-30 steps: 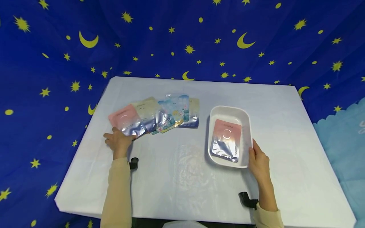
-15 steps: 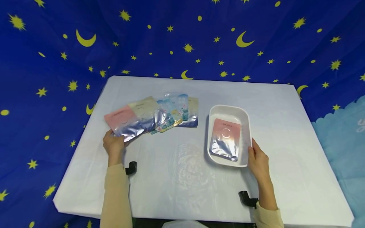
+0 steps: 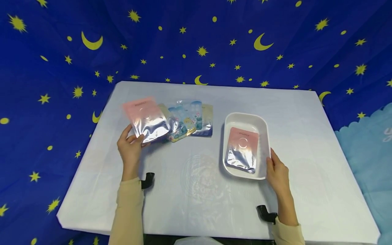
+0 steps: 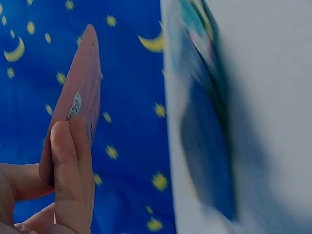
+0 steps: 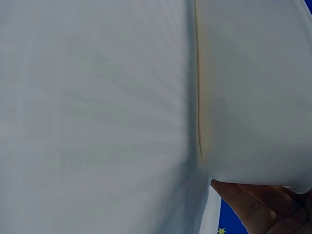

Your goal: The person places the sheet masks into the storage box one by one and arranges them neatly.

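Note:
My left hand (image 3: 131, 149) pinches a pink and silver foil sachet (image 3: 147, 119) by its lower edge, thumb on the front and fingers behind. In the left wrist view the sachet (image 4: 78, 97) is seen nearly edge-on, raised off the table. Beneath and beside it lies a spread of overlapping sachets (image 3: 186, 117), blue, beige and silver, partly hidden by the held one. On the right, my right hand (image 3: 278, 173) grips the side wall of a white tray (image 3: 264, 136). Another pink and silver sachet (image 3: 242, 149) lies flat inside that tray. The right wrist view shows the tray's outer wall (image 5: 253, 97) and my fingers at its rim.
A white-covered table (image 3: 199, 197) carries everything. Behind and to the left hangs a blue curtain (image 3: 171, 41) with yellow moons and stars. A light-blue scalloped cloth (image 3: 367, 146) hangs at the right.
My left hand has gripped the pink sachet from the left of the spread and lifted it, moving it up and slightly right. The right hand and tray have stayed put.

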`<move>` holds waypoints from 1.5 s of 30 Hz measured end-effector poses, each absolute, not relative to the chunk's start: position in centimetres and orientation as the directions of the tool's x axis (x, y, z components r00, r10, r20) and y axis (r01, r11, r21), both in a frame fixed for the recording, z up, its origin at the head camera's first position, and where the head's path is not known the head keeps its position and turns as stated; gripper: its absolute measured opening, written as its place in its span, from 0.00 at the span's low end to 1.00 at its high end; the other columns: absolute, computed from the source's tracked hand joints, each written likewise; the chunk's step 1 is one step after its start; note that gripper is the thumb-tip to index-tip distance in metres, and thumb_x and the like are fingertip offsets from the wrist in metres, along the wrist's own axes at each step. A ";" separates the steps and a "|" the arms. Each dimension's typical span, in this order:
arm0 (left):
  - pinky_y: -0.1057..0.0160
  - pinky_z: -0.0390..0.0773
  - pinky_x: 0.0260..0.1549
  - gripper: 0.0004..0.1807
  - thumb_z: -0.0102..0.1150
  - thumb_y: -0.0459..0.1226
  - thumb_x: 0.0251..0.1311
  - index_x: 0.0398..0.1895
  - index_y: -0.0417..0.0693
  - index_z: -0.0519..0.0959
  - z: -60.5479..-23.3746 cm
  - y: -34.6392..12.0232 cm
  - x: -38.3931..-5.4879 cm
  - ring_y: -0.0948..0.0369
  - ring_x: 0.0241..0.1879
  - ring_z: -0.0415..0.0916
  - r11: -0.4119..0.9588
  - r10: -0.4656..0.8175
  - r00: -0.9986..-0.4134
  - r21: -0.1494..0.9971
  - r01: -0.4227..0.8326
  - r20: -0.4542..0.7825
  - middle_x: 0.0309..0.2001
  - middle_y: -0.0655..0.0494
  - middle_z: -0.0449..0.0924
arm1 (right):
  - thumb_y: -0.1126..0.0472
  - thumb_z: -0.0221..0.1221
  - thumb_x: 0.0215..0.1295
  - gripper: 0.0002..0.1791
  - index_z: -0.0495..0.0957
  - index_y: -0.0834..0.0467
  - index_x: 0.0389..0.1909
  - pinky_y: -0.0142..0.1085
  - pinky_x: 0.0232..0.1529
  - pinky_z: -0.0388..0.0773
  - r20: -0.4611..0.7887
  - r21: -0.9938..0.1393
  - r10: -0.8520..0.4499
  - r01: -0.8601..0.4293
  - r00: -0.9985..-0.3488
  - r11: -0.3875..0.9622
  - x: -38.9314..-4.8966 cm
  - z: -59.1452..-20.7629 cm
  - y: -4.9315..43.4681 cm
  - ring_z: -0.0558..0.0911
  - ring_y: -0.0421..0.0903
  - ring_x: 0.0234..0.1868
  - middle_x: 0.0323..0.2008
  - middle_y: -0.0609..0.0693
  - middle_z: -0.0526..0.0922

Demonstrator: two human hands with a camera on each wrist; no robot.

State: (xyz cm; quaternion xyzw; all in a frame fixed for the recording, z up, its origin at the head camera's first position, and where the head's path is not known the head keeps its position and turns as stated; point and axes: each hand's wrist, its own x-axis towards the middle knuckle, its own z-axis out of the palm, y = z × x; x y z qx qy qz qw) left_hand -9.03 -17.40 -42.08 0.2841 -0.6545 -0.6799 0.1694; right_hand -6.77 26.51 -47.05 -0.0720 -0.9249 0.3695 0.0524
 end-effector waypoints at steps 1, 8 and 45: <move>0.69 0.83 0.24 0.34 0.56 0.18 0.58 0.70 0.40 0.66 -41.7 -16.7 -9.1 0.71 0.18 0.79 -0.072 -0.579 -0.802 0.989 -0.126 -0.145 0.19 0.64 0.75 | 0.63 0.43 0.75 0.24 0.63 0.65 0.70 0.64 0.53 0.71 0.045 -0.690 0.173 0.095 -0.984 0.718 -6.8 -47.1 26.5 0.75 0.72 0.58 0.58 0.73 0.73; 0.74 0.79 0.21 0.32 0.60 0.19 0.54 0.66 0.37 0.70 -40.5 -10.8 -10.1 0.69 0.20 0.79 0.053 -0.435 -0.900 0.996 -0.070 -0.040 0.24 0.54 0.77 | 0.63 0.44 0.75 0.24 0.64 0.65 0.69 0.63 0.52 0.71 0.054 -0.688 0.179 0.093 -0.982 0.719 -6.9 -47.1 26.6 0.76 0.71 0.56 0.57 0.74 0.74; 0.65 0.75 0.30 0.25 0.65 0.32 0.57 0.59 0.33 0.75 -44.5 7.2 -10.9 0.58 0.26 0.76 0.533 0.095 -0.994 0.841 0.091 0.047 0.25 0.51 0.81 | 0.63 0.45 0.75 0.24 0.66 0.64 0.69 0.64 0.51 0.71 0.081 -0.680 0.168 0.069 -0.983 0.730 -6.9 -47.5 26.7 0.76 0.72 0.55 0.55 0.74 0.76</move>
